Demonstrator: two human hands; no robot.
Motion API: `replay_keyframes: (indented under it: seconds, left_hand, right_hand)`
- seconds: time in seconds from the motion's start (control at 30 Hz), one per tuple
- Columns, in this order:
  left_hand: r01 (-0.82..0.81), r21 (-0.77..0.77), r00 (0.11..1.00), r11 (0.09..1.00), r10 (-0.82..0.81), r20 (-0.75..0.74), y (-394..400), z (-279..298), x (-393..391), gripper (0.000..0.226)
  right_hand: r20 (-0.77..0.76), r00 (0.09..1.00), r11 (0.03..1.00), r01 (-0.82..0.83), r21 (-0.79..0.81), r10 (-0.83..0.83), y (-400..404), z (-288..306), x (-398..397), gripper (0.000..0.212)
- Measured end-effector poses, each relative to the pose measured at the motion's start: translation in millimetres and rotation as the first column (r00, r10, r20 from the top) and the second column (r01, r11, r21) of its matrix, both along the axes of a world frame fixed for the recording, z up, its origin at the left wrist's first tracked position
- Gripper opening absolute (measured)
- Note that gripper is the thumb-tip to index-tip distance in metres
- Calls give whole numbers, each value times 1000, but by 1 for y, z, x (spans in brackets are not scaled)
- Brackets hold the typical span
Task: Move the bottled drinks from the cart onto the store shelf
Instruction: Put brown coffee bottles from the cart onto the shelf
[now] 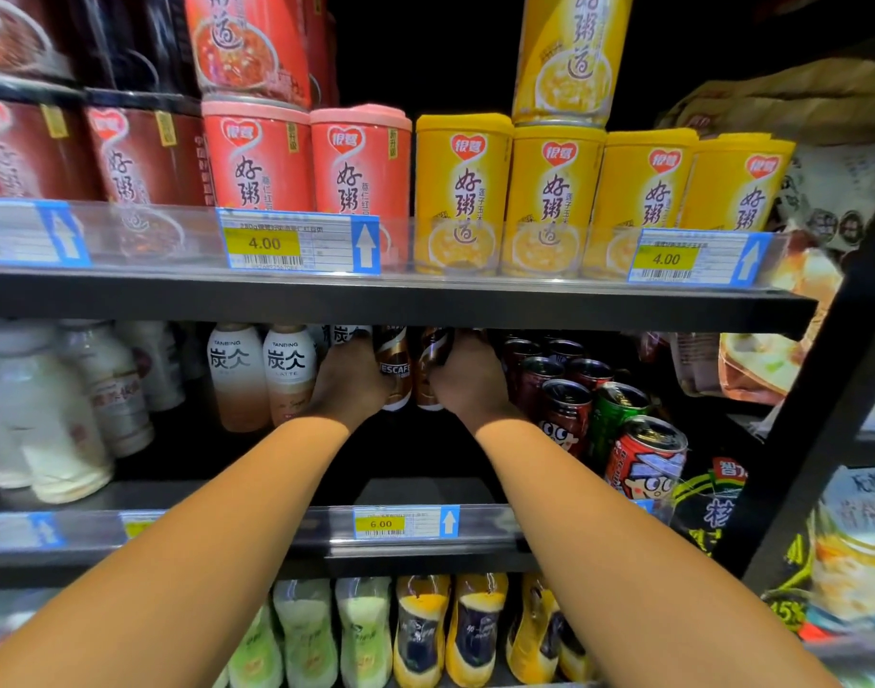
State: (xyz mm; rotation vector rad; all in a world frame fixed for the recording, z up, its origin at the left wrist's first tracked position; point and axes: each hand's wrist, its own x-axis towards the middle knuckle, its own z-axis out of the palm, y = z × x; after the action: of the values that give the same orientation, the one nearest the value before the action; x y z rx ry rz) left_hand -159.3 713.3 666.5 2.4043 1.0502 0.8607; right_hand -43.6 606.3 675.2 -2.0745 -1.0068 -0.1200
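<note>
Both my arms reach deep into the middle shelf. My left hand grips a brown Nescafe bottle that stands upright at the back. Beside it, my right hand grips a second brown coffee bottle. The two bottles stand side by side, almost touching. Their tops are hidden behind the edge of the shelf above. The cart is out of view.
White Tanbing latte bottles stand just left of my left hand, milky bottles farther left. Several cans crowd the right side. Porridge tubs fill the shelf above; more bottles line the shelf below. A price strip fronts the shelf.
</note>
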Motion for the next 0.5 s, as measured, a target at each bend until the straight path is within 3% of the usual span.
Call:
replay_keyframes:
  seconds: [0.23, 0.4, 0.5]
  left_hand:
    - [-33, 53, 999, 998, 34, -16, -44, 15, -31, 47]
    - [-48, 122, 996, 991, 57, -69, -76, 9, -65, 52]
    - [-33, 197, 991, 980, 58, -124, -96, 3, -84, 51]
  right_hand:
    - [74, 995, 993, -66, -93, 73, -28, 13, -18, 38]
    - [100, 995, 975, 0, -222, 23, -68, 10, -37, 56]
    - [97, 995, 964, 16, -266, 10, -102, 6, -56, 42]
